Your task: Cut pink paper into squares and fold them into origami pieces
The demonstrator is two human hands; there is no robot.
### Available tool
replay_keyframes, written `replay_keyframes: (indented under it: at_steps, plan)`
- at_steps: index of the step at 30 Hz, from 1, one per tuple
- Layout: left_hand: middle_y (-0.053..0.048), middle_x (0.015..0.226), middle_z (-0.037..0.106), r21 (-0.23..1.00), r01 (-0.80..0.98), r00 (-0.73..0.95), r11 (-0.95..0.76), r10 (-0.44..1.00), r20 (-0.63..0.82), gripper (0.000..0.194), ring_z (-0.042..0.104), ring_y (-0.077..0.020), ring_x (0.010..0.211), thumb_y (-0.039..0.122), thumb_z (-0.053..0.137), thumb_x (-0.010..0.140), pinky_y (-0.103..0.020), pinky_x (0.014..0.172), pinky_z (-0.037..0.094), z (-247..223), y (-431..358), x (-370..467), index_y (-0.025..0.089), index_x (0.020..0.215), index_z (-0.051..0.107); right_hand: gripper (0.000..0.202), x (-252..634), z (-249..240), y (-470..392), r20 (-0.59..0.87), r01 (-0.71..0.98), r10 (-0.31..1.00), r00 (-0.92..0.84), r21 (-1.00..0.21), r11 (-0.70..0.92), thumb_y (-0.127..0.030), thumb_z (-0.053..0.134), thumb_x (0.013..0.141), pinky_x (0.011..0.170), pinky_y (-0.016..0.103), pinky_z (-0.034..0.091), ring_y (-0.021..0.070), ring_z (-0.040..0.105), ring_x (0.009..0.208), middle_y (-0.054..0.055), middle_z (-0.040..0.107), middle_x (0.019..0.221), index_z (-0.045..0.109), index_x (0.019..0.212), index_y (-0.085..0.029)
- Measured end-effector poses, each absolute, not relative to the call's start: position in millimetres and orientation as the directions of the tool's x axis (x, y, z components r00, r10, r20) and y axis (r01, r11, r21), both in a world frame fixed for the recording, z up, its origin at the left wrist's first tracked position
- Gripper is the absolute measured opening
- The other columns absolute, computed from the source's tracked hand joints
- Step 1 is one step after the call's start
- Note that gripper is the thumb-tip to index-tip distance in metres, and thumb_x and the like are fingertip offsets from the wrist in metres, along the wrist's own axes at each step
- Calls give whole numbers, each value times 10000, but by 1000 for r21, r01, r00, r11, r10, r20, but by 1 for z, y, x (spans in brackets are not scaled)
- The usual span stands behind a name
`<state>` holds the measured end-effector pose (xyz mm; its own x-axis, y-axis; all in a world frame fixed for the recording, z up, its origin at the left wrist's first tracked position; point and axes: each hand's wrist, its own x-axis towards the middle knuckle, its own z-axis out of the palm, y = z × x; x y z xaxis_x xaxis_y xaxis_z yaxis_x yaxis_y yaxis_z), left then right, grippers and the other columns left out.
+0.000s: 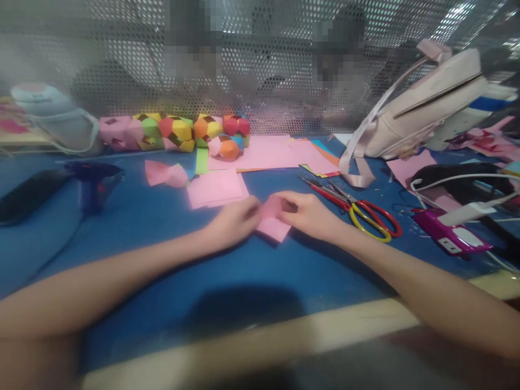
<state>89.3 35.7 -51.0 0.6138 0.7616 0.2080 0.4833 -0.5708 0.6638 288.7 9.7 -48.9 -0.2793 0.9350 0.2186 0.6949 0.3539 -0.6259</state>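
A small pink sheet of paper (278,229) is held between my two hands over the blue tabletop, partly folded up. My left hand (242,216) closes on its left side, with the fingertips hidden behind the hand. On the right side, my right hand (303,211) pinches the paper between thumb and fingers. Just behind my left hand lies a stack of pink paper squares (217,188). A folded pink paper piece (166,173) rests farther left. To the right of my right hand are scissors (361,208) with red and yellow handles.
Colourful folded paper balls (176,132) line the back beside larger pink sheets (268,151). At left are a glue gun (92,181), a dark case (30,195) and a tumbler (57,116). A pale backpack (426,108), a purple device (453,233) and cables occupy the right.
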Motion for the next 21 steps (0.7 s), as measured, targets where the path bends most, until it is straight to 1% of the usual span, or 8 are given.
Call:
replay_keyframes:
  at_steps: [2, 5, 7, 10, 13, 15, 18, 21]
  plan:
    - [49, 638, 465, 720, 456, 599, -524, 779, 187, 99, 404, -97, 577, 197, 475, 809, -232, 584, 348, -52, 36, 92, 181, 712, 457, 410, 288, -53, 10, 222, 667, 943, -250, -667, 333, -149, 590, 736, 823, 346, 494, 193, 632, 895, 56, 688, 1027, 625, 1144, -169]
    - [53, 652, 444, 823, 378, 523, -423, 832, 188, 72, 397, -98, 590, 202, 466, 799, -234, 587, 348, -51, 36, 93, 184, 732, 449, 577, 286, -57, 11, 238, 617, 961, -139, -739, 272, -174, 646, 679, 900, 377, 467, 218, 599, 1014, 98, 637, 1145, 548, 1248, -152]
    - [52, 672, 447, 893, 296, 448, -339, 875, 184, 56, 408, -98, 603, 224, 470, 802, -232, 589, 356, -50, 35, 94, 184, 767, 453, 682, 284, -58, 12, 188, 552, 982, -28, -816, 172, -205, 677, 649, 842, 374, 487, 207, 614, 933, 112, 620, 1146, 488, 1300, -135]
    - [43, 709, 493, 971, 154, 383, -181, 917, 111, 80, 454, -100, 629, 254, 491, 801, -232, 601, 382, -51, 32, 94, 180, 823, 468, 683, 281, -58, 14, 31, 382, 997, 69, -924, 3, -252, 678, 648, 661, 321, 483, 157, 590, 688, 42, 640, 868, 483, 1289, -120]
    - [31, 755, 556, 997, 57, 407, -59, 913, 31, 138, 519, -109, 656, 262, 534, 783, -242, 622, 420, -53, 31, 93, 183, 879, 474, 623, 278, -53, 13, -61, 265, 997, 43, -962, -70, -201, 634, 639, 531, 252, 400, 124, 512, 555, -57, 519, 604, 517, 1246, -120]
    - [18, 798, 588, 999, 40, 434, -32, 901, 12, 197, 559, -124, 698, 270, 578, 765, -262, 655, 448, -55, 34, 93, 181, 914, 485, 631, 277, -48, 11, -79, 270, 997, 13, -960, -80, -152, 602, 621, 487, 233, 357, 105, 459, 502, -84, 466, 557, 517, 1245, -124]
    - [-5, 844, 611, 995, 74, 443, -73, 896, 33, 233, 582, -141, 757, 272, 627, 743, -281, 697, 463, -58, 40, 93, 166, 923, 525, 658, 281, -42, 10, -68, 348, 998, -14, -935, -59, -128, 575, 618, 447, 221, 308, 86, 391, 461, -96, 435, 549, 504, 1272, -146]
    - [19, 746, 591, 981, 151, 443, -121, 896, 43, 156, 551, -115, 674, 233, 637, 726, -242, 620, 424, -60, 44, 94, 159, 826, 544, 683, 286, -40, 10, -18, 486, 1000, 3, -874, -17, -112, 586, 611, 449, 223, 311, 84, 384, 470, -89, 445, 569, 508, 1288, -166]
